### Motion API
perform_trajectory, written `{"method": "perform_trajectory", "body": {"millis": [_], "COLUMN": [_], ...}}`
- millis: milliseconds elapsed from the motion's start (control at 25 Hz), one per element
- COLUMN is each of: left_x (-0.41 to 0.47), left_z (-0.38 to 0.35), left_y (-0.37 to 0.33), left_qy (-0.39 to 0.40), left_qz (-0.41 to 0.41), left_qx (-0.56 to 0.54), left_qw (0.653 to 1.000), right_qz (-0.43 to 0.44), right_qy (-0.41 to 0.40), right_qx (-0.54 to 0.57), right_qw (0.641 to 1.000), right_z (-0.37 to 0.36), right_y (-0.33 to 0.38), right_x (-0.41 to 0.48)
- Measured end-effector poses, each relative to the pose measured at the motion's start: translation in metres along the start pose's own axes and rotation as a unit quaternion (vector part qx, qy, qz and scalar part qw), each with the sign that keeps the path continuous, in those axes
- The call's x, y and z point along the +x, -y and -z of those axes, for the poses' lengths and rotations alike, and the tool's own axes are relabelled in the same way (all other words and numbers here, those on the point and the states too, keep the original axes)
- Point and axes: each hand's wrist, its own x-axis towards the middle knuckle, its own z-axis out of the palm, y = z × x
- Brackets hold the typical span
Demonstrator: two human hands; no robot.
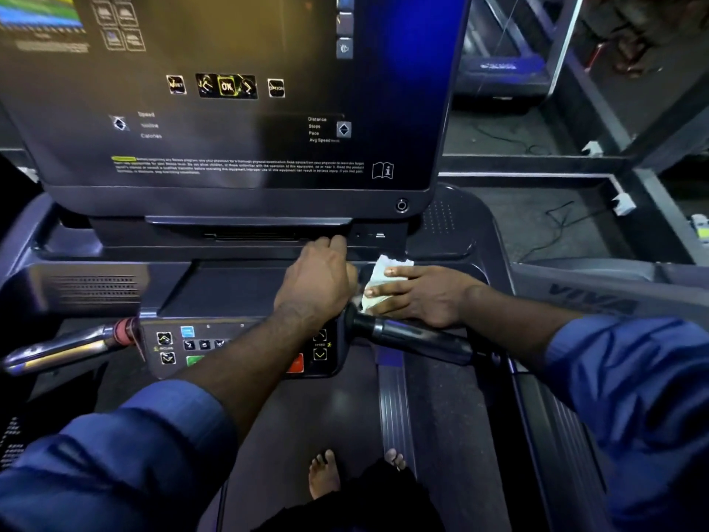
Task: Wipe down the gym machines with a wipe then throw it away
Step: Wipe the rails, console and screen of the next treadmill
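Note:
I stand on a treadmill [238, 286] with a large dark console screen [230, 109] in front of me. A white wipe [378, 280] lies on the console tray to the right of centre. My right hand [418, 295] presses flat on the wipe with straight fingers. My left hand [320, 280] rests on the tray just left of the wipe, its fingers curled toward the ledge under the screen; whether it holds anything is hidden.
A button panel [245, 347] sits below my left forearm. A black handlebar [410, 335] juts out under my right hand and a chrome handlebar [69, 349] at the left. My bare feet [326, 474] stand on the belt. Cables and frames lie at the right.

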Motion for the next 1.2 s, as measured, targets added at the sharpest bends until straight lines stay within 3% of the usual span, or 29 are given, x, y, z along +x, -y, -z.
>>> {"method": "perform_trajectory", "body": {"millis": [80,200,320,560,680,840,1000,1120,1200], "left_x": [-0.004,-0.009,-0.011,-0.004,-0.003,-0.006,-0.003,-0.001,-0.001], "left_z": [0.000,0.007,0.006,-0.003,0.002,0.002,-0.002,-0.001,-0.004], "left_y": [-0.001,-0.005,-0.003,-0.001,-0.001,0.002,0.004,0.005,0.007], "left_qy": [0.001,0.051,0.082,0.078,0.104,0.131,0.135,0.148,0.162], "left_qz": [-0.044,-0.139,-0.172,-0.198,-0.235,-0.278,-0.294,-0.320,-0.335], "left_qx": [0.017,0.062,0.082,0.088,0.102,0.120,0.126,0.182,0.210], "left_qw": [0.999,0.987,0.978,0.973,0.961,0.944,0.938,0.918,0.904], "right_qz": [-0.026,-0.081,-0.123,-0.227,-0.286,-0.315,-0.413,-0.576,-0.607], "right_qy": [0.031,0.141,0.219,0.179,0.100,0.183,0.185,0.149,0.143], "right_qx": [0.039,0.077,0.114,0.171,0.169,0.159,0.224,0.275,0.302], "right_qw": [0.998,0.984,0.961,0.942,0.938,0.918,0.863,0.755,0.722], "right_z": [0.010,0.031,0.047,0.041,0.045,0.058,0.051,0.063,0.069], "right_y": [0.014,0.013,0.004,0.024,0.048,0.077,0.081,0.106,0.118], "right_x": [-0.018,-0.082,-0.108,-0.097,-0.115,-0.108,-0.093,-0.079,-0.072]}}
